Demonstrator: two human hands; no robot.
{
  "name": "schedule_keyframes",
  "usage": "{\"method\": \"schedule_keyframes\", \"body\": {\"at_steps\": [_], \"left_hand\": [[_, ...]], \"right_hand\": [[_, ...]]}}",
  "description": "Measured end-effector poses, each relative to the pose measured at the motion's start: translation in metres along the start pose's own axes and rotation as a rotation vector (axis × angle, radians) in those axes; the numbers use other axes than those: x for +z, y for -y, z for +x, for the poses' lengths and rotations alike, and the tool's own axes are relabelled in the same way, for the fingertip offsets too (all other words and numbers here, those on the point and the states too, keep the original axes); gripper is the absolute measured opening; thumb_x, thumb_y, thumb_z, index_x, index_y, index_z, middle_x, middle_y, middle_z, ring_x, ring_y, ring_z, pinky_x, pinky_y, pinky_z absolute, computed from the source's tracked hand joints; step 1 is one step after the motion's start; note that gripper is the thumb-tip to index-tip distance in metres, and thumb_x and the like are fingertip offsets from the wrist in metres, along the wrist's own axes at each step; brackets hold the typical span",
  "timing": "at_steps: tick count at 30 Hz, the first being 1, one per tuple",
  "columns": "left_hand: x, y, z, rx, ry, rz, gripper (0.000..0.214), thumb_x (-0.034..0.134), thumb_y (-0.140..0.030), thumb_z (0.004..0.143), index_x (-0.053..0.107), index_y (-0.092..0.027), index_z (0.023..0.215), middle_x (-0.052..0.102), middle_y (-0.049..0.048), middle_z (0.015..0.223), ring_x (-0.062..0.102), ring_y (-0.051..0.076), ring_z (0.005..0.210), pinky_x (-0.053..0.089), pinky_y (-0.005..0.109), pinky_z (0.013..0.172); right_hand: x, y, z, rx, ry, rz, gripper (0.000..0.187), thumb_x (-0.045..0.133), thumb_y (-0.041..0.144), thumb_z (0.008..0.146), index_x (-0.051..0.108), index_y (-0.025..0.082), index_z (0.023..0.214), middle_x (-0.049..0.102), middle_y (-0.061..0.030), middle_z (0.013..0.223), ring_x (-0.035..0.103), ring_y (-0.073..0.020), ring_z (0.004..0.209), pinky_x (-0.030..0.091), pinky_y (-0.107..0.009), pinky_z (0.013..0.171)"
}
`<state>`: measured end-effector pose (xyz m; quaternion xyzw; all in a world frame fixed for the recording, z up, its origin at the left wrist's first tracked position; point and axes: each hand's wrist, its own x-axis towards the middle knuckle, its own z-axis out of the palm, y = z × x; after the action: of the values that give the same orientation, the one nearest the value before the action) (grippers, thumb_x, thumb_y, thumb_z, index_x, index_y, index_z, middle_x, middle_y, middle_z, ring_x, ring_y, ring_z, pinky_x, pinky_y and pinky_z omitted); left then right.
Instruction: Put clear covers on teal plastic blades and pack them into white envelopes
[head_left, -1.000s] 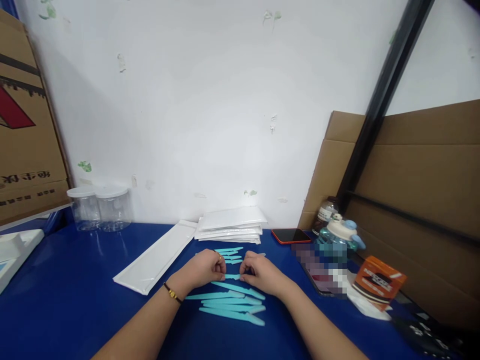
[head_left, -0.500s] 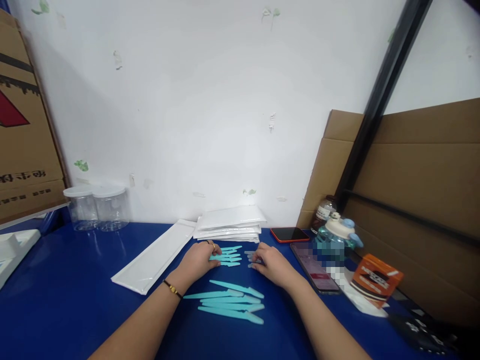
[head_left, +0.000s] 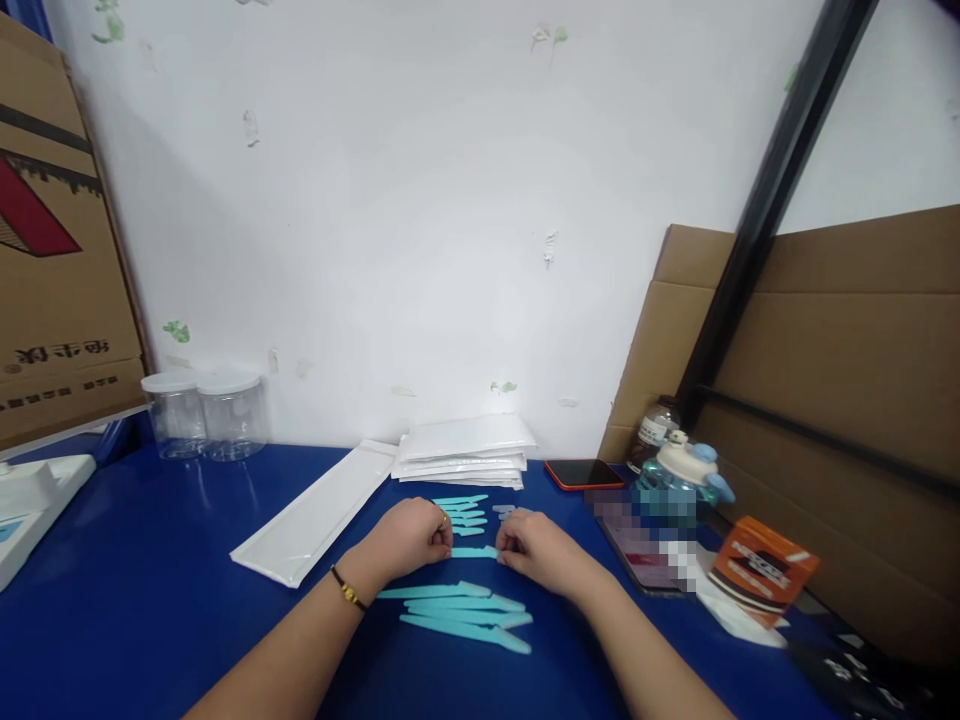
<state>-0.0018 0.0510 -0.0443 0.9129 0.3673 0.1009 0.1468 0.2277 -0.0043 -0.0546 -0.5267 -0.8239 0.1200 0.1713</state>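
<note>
My left hand (head_left: 409, 537) and my right hand (head_left: 534, 548) meet over the blue table (head_left: 150, 600), each with its fingers closed on one end of a short teal plastic piece (head_left: 474, 552) held level between them. Just behind the hands lies a small heap of short teal pieces (head_left: 463, 512). In front of the hands lie several long teal plastic sticks (head_left: 465, 612) side by side. A gold bracelet is on my left wrist and a ring on a left finger.
A long white tray (head_left: 315, 515) lies left of the hands, a stack of white packets (head_left: 465, 452) behind them. Two clear lidded jars (head_left: 202, 415) stand at the wall. A phone (head_left: 583, 473), water bottle (head_left: 679, 480), orange box (head_left: 765, 570) and cardboard sit right.
Both hands drew back from the heap of short pieces toward me and now hold one teal piece between them.
</note>
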Motion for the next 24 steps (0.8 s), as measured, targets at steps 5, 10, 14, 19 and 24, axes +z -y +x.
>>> {"method": "schedule_keyframes", "body": {"at_steps": [5,10,14,19,24], "left_hand": [[-0.002,-0.002,0.0,-0.073,-0.005,0.07,0.012,0.059,-0.022,0.065,0.07,-0.022,0.068,0.069,0.0014,0.069,0.056,0.015,0.061,0.033,0.023,0.053],[-0.002,-0.003,-0.001,-0.067,-0.014,0.058,0.012,0.059,-0.023,0.065,0.07,-0.022,0.068,0.069,0.0019,0.069,0.057,0.016,0.062,0.034,0.023,0.054],[-0.002,-0.004,-0.001,-0.072,-0.017,0.058,0.011,0.059,-0.022,0.065,0.07,-0.022,0.068,0.069,0.0018,0.069,0.057,0.015,0.061,0.036,0.023,0.055],[-0.006,-0.005,-0.003,-0.091,-0.019,0.078,0.012,0.058,-0.019,0.064,0.07,-0.021,0.065,0.069,0.0023,0.069,0.058,0.016,0.062,0.037,0.023,0.056],[-0.012,0.002,-0.007,-0.145,-0.035,0.123,0.017,0.054,-0.014,0.065,0.069,-0.021,0.067,0.07,0.0033,0.073,0.06,0.017,0.067,0.038,0.024,0.06]], "right_hand": [[0.001,0.004,-0.002,0.001,-0.002,-0.166,0.012,0.05,0.012,0.08,0.061,0.017,0.082,0.06,-0.0055,0.084,0.057,-0.0172,0.078,0.04,-0.025,0.068],[0.005,0.011,-0.001,-0.06,-0.031,-0.138,0.01,0.054,0.019,0.081,0.058,0.018,0.089,0.057,-0.0052,0.09,0.056,-0.017,0.081,0.04,-0.024,0.07],[0.009,0.015,0.003,-0.049,-0.005,-0.128,0.009,0.05,0.015,0.082,0.057,0.017,0.087,0.056,-0.0056,0.089,0.055,-0.0163,0.079,0.04,-0.024,0.07],[0.009,0.006,0.0,-0.021,-0.003,-0.135,0.01,0.049,0.014,0.082,0.057,0.017,0.086,0.057,-0.0062,0.09,0.055,-0.0173,0.081,0.041,-0.026,0.073],[-0.002,-0.009,-0.005,0.083,-0.051,-0.119,0.011,0.05,0.012,0.08,0.059,0.017,0.084,0.058,-0.0066,0.088,0.056,-0.0177,0.08,0.042,-0.027,0.073]]}}
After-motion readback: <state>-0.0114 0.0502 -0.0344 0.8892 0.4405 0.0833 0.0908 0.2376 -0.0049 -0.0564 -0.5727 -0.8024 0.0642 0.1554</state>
